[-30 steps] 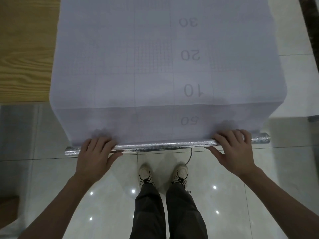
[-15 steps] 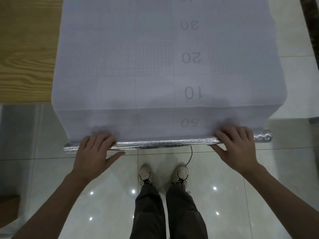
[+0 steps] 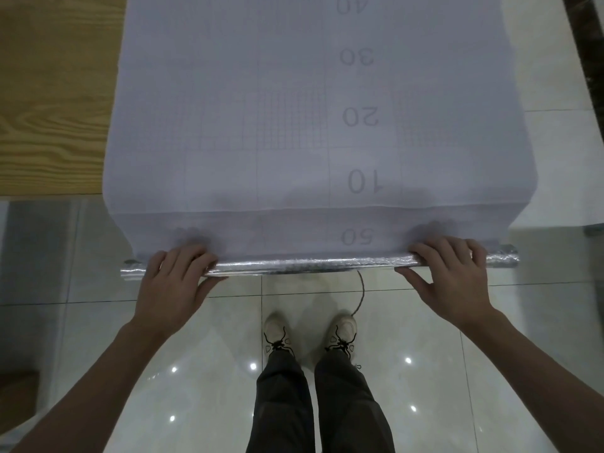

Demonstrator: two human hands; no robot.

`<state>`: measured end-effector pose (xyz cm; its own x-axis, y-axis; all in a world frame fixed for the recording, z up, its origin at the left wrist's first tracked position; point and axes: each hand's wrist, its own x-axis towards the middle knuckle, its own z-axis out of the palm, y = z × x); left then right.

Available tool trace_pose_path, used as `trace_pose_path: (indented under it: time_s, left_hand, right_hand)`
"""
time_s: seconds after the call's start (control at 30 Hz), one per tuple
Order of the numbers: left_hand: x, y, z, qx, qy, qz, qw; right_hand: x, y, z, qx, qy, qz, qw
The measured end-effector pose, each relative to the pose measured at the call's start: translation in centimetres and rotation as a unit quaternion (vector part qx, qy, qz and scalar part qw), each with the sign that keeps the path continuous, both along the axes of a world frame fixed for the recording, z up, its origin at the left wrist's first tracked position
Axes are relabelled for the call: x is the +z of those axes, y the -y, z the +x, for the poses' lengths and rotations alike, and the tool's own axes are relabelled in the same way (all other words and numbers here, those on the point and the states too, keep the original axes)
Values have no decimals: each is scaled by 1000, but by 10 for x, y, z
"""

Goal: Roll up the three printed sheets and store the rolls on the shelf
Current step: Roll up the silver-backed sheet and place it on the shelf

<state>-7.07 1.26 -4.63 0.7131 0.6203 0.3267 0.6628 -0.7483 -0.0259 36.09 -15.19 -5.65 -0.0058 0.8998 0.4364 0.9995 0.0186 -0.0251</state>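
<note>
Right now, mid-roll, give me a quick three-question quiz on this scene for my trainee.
1. True or false: the left hand and the right hand both grip the silver roll.
2. Which printed number on the sheet lies nearest the roll? A: 10. B: 50. C: 30.
3. Fill in: the sheet drapes over the near edge of a wooden ____.
Key: 1 true; 2 B; 3 table.

A wood-grain tabletop (image 3: 49,109) stands over a glossy pale tiled floor (image 3: 196,354) reflecting small lights.
</note>
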Motion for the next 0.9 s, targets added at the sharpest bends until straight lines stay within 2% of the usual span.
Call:
trace_pose_path:
  time_s: [0.13, 0.43, 0.6, 0.73, 0.9]
  left_hand:
    - [2, -2, 2, 24, 6, 11, 1000]
    - [13, -11, 4, -6, 6, -3, 1000]
    - [16, -11, 7, 14, 9, 14, 1000]
    - [18, -11, 8, 22, 19, -14, 999]
    - [20, -15, 7, 18, 10, 12, 1000]
  right_hand:
    - [4, -4, 2, 2, 1, 2, 1000]
    - [11, -8, 6, -5, 0, 0, 1000]
    - [15, -10, 12, -13, 9, 3, 1000]
    - [18, -12, 13, -10, 21, 20, 1000]
    - [25, -16, 12, 3, -6, 22, 1000]
